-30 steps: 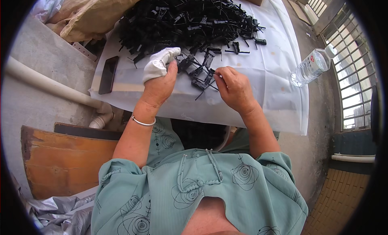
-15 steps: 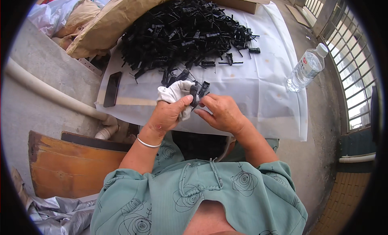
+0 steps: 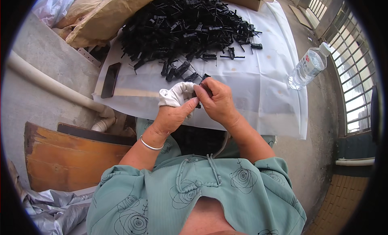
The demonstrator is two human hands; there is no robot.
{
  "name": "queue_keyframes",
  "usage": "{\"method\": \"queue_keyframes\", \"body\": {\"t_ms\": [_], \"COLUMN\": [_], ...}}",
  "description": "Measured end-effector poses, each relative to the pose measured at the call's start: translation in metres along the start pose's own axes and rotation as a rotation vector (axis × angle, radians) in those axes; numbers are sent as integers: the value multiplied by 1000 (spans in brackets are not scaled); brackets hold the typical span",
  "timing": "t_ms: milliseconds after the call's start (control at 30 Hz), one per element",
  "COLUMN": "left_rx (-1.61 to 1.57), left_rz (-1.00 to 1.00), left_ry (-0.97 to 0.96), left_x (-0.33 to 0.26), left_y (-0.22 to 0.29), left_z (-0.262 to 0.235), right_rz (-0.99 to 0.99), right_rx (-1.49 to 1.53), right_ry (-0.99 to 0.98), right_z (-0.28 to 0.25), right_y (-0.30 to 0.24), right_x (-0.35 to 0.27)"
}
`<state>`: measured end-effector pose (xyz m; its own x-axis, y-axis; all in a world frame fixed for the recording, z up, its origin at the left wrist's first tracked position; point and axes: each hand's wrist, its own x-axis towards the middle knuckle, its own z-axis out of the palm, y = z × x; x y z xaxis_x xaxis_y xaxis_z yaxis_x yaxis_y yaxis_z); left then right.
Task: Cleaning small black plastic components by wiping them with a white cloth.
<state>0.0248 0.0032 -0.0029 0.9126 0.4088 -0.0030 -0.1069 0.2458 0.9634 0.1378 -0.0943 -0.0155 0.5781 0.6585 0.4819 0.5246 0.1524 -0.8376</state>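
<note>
A small black plastic part point(image 3: 198, 106), mostly hidden by fingers, is held between my two hands above the near edge of the table. My left hand point(image 3: 173, 107), in a white glove point(image 3: 174, 94) that leaves the thumb bare, is closed on it. Bare fingers of my right hand point(image 3: 219, 105) pinch the same part from the right, thumb and forefinger together at its top. Just beyond my hands lie several loose black plastic parts point(image 3: 178, 70). Behind them rises a large heap of similar black parts point(image 3: 182, 31) with thin projecting arms.
White sheeting point(image 3: 270, 73) covers the table. A black phone point(image 3: 110, 80) lies at its left edge; a clear water bottle point(image 3: 309, 67) stands at the right. Brown paper point(image 3: 95, 23) and a cardboard box point(image 3: 246, 0) border the heap. An orange-brown board point(image 3: 68, 158) is lower left.
My right hand has moved up and its fingers have closed over the top of the black part, which is now largely covered. My left hand keeps its hold.
</note>
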Motion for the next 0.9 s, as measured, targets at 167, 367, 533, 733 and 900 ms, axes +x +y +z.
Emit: {"method": "queue_keyframes", "body": {"t_ms": [167, 367, 533, 733, 900], "left_rx": [330, 587, 850, 1033, 1144], "left_rz": [144, 180, 514, 637, 662], "left_ry": [141, 199, 193, 192, 193], "left_x": [0, -5, 0, -8, -12], "left_y": [1, -2, -8, -8, -10], "left_z": [-4, -1, -1, 1, -5], "right_rz": [150, 174, 239, 431, 491], "right_rx": [90, 179, 382, 478, 526], "right_ry": [-269, -361, -277, -276, -289], "right_z": [-15, -8, 6, 16, 23], "right_y": [-8, -4, 0, 7, 3], "right_x": [1, -4, -12, -19, -21]}}
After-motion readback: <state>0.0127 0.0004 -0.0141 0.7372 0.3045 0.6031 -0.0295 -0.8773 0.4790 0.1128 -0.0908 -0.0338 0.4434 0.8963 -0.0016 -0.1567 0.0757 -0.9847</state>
